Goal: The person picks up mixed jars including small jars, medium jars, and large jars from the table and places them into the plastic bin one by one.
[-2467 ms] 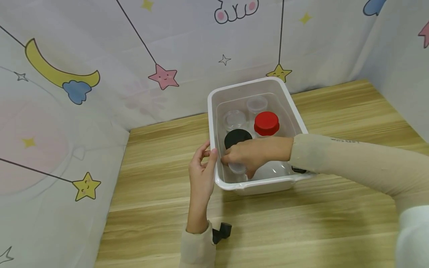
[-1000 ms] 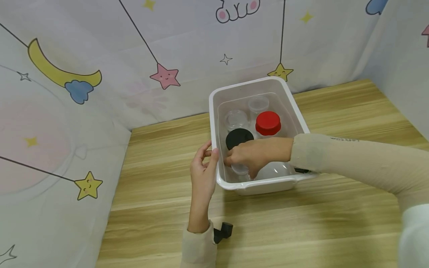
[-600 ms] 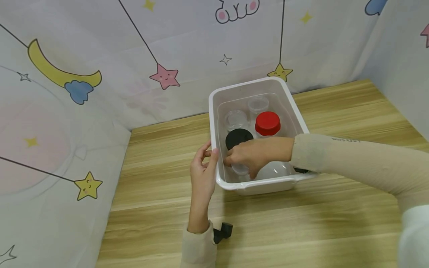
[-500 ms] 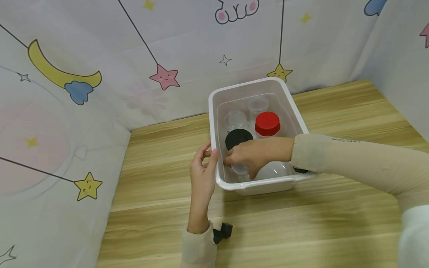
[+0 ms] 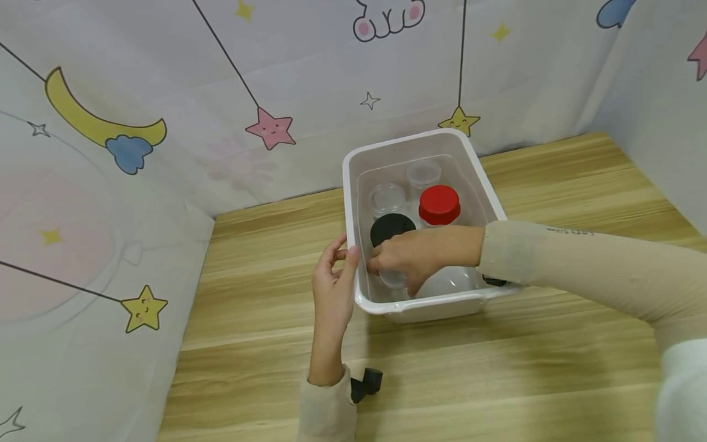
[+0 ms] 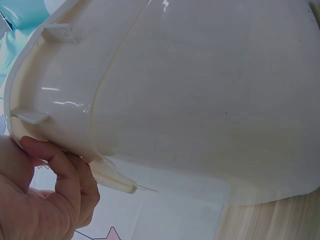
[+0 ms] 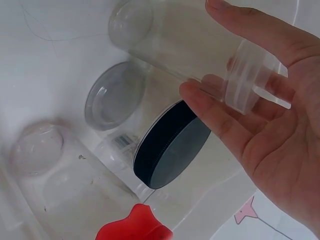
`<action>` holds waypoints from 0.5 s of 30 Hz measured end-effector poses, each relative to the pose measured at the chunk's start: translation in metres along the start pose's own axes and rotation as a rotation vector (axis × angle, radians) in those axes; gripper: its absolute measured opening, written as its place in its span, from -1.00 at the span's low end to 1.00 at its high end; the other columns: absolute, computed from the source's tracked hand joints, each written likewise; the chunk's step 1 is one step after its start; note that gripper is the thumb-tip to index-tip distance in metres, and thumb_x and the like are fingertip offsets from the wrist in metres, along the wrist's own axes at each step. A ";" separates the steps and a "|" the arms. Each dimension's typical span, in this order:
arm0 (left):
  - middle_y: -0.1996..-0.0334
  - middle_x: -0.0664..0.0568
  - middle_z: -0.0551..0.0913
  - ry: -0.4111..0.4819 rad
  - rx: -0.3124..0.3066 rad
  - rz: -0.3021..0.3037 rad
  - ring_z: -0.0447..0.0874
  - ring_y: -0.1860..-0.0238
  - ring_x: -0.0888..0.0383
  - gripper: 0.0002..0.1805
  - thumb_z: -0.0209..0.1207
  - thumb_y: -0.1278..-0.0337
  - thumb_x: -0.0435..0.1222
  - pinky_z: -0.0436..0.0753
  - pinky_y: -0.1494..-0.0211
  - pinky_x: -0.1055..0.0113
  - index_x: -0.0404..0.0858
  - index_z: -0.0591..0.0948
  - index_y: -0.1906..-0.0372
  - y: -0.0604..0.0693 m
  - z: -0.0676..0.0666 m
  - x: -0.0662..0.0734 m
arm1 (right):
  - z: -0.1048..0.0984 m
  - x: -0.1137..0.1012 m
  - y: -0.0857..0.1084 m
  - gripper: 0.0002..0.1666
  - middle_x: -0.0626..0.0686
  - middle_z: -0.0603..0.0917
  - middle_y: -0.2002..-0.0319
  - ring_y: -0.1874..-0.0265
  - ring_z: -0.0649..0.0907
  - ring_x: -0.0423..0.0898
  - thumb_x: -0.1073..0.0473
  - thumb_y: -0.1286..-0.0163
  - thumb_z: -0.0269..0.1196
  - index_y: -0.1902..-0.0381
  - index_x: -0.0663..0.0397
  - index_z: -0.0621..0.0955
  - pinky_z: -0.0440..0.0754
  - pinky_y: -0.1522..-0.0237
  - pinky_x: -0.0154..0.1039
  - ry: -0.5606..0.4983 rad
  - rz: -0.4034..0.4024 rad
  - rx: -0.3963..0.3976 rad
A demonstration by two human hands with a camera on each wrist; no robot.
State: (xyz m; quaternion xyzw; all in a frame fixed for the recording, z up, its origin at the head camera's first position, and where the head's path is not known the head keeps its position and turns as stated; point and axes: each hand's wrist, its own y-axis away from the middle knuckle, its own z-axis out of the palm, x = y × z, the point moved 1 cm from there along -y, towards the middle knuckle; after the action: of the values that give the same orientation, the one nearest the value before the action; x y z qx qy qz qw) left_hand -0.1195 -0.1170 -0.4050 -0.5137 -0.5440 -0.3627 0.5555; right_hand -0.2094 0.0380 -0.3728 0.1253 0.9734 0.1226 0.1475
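A white plastic bin (image 5: 483,172) stands on the table, its left rim pinched between the thumb and fingers of my left hand (image 5: 333,288). The left wrist view shows those fingers curled under the rim, against the bin's outer wall (image 6: 200,100). My right hand (image 5: 414,255) reaches down inside the bin. In the right wrist view, its thumb and fingers curl round a clear jar (image 7: 185,45) near the frosted lid (image 7: 245,75). Right beside that hand is a black-lidded jar (image 5: 391,226). Behind it stands a red-lidded jar (image 5: 439,205).
Two clear-lidded containers, one at the left (image 5: 388,197) and one at the far end (image 5: 424,172), stand in the bin. A large clear container (image 5: 453,279) lies under my right forearm. The wooden table (image 5: 259,325) meets a patterned cloth wall (image 5: 309,73) behind the bin.
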 end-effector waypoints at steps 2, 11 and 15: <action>0.15 -0.18 0.57 -0.001 0.001 0.001 0.74 0.33 -0.21 -0.54 0.14 -0.45 -0.18 0.74 0.23 0.14 -0.31 0.51 -0.30 0.000 0.000 0.000 | -0.001 -0.001 0.000 -0.26 0.05 0.62 0.01 0.13 0.62 -0.05 0.16 -0.03 0.59 -0.17 0.13 0.55 0.68 0.08 -0.11 -0.007 0.000 0.001; 0.15 -0.19 0.57 -0.005 0.003 -0.006 0.73 0.29 -0.28 -0.54 0.14 -0.45 -0.17 0.74 0.22 0.14 -0.30 0.51 -0.31 0.000 0.000 0.000 | -0.006 -0.002 0.002 -0.29 0.04 0.62 -0.02 0.08 0.61 -0.07 0.17 -0.05 0.59 -0.16 0.15 0.57 0.66 0.00 -0.14 -0.038 0.018 -0.004; 0.15 -0.19 0.57 -0.005 0.003 -0.004 0.72 0.29 -0.29 -0.54 0.14 -0.45 -0.17 0.74 0.23 0.15 -0.31 0.51 -0.31 0.000 0.000 0.000 | -0.009 -0.003 0.003 -0.28 0.04 0.61 -0.04 0.05 0.61 -0.07 0.16 -0.05 0.59 -0.16 0.15 0.57 0.65 -0.03 -0.12 -0.046 0.023 -0.006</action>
State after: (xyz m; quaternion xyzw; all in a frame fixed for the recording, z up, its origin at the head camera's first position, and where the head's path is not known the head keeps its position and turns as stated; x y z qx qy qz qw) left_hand -0.1196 -0.1172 -0.4053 -0.5127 -0.5470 -0.3617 0.5541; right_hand -0.2093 0.0387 -0.3628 0.1387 0.9678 0.1244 0.1691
